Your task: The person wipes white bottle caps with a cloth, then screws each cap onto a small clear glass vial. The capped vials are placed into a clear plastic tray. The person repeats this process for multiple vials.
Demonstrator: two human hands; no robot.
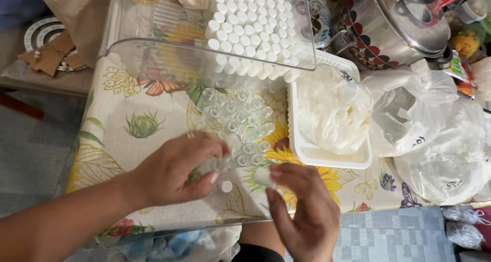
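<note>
L hand (176, 172) gripped a small vial (224, 186), prob lying sideways. R hand (302, 211) pinched a white cap (264, 176) just right of it

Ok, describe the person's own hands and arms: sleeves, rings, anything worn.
Both hands are bare, with no gloves. The left hand and its forearm show no sleeve, watch or bracelet as far as the view reaches; its thumbnail is short and looks unpainted. The right hand shows no ring on the visible fingers. Its wrist runs out of the picture, so any sleeve there cannot be told.
</note>
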